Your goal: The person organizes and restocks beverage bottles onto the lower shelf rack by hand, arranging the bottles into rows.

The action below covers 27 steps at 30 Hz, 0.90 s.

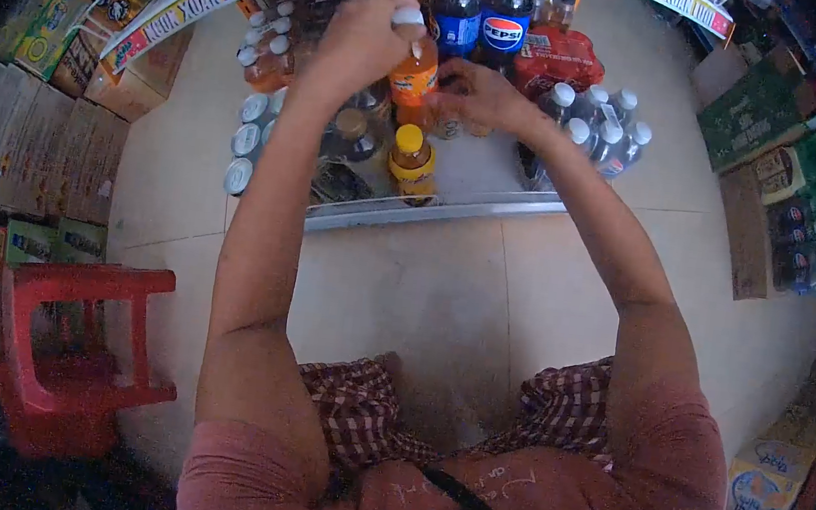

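Observation:
An orange soda bottle with a white cap stands tilted on the shelf in front of me. My left hand is closed on its upper part, just below the cap. My right hand is beside the bottle's label on the right, thumb and fingers apart and curved, the fingertips close to it. In front of the orange bottle is a small bottle with a yellow cap. Large Pepsi bottles with white caps stand behind my right hand.
White-capped bottles and a red wrapped pack stand to the right, cans to the left. The shelf's front edge faces me. A red plastic stool is at left. Cartons line the right side.

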### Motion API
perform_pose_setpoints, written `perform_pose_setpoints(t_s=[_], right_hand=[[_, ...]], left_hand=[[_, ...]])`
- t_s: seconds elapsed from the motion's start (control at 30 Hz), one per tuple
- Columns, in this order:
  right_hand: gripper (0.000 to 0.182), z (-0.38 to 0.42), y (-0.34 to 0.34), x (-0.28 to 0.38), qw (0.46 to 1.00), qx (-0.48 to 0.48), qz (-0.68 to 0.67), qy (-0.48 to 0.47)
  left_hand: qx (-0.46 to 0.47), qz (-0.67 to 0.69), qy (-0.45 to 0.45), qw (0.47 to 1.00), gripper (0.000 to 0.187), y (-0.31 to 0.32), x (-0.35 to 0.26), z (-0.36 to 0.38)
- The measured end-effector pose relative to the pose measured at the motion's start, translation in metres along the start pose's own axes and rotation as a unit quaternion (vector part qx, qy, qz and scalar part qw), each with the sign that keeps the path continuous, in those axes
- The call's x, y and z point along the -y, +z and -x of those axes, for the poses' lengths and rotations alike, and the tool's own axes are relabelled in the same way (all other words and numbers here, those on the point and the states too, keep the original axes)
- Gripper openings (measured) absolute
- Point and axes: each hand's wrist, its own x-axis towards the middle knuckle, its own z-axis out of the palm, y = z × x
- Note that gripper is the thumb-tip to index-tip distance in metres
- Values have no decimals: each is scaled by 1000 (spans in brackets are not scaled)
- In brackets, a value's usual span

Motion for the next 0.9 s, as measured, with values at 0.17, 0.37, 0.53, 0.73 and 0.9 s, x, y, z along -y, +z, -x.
perform_pose_setpoints(t_s=[0.17,0.37,0.53,0.73,0.9], right_hand=[[38,-5,8,-16,971,153,58,172],[36,10,34,-39,960,147,-127,204],[42,6,39,-36,956,166,-95,222],[37,-8,-6,-36,981,152,100,73],[30,7,-54,11,995,31,32,94]], left_hand=[[96,-5,-8,995,23,18,3,7],[205,-69,-68,974,21,45,-4,24],[231,-135,-26,963,19,65,10,15],[173,-127,-148,965,27,26,0,-10],[-118,-74,-17,990,37,-4,-19,-27]])
